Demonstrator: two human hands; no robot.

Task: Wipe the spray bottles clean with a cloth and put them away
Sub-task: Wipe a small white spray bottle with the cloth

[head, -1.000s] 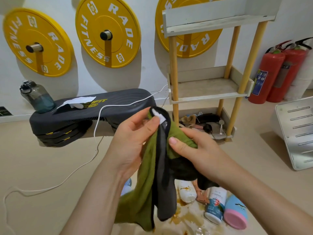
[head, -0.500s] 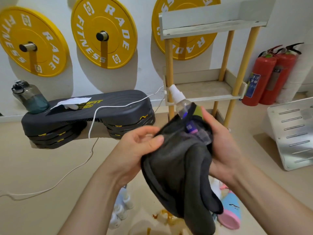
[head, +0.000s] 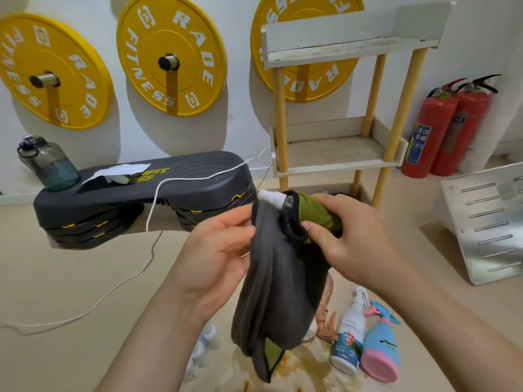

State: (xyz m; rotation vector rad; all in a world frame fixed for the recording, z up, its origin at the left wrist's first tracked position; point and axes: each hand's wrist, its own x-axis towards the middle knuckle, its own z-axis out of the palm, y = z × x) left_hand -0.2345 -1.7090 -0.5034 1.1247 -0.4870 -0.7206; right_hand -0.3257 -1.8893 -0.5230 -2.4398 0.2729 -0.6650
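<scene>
Both my hands are busy with one bundle: the spray bottle [head: 273,198] is rolled up in the cloth [head: 277,292], and only its white nozzle pokes out at the top. Its long axis lies tilted, close to level, with the nozzle pointing up and to my left and the body hidden under my right hand [head: 351,239]. That hand is clamped round the green fold of the cloth with the bottle inside it, so it is the carrying hand. My left hand [head: 220,250] sits just beside the nozzle, its fingers [head: 240,222] curled and pinching the grey edge of the cloth, the rest of which hangs down between my wrists. I judge I am in the middle of wiping this bottle. The shelf [head: 325,154] stands beyond my hands and a little to the right, nearer my right hand, so putting the bottle away would fall to that side once the left peels the cloth off. A white bottle [head: 347,340] and a pink and blue bottle [head: 380,352] lie touching on the floor [head: 85,278] below my right forearm, not yet put away.
</scene>
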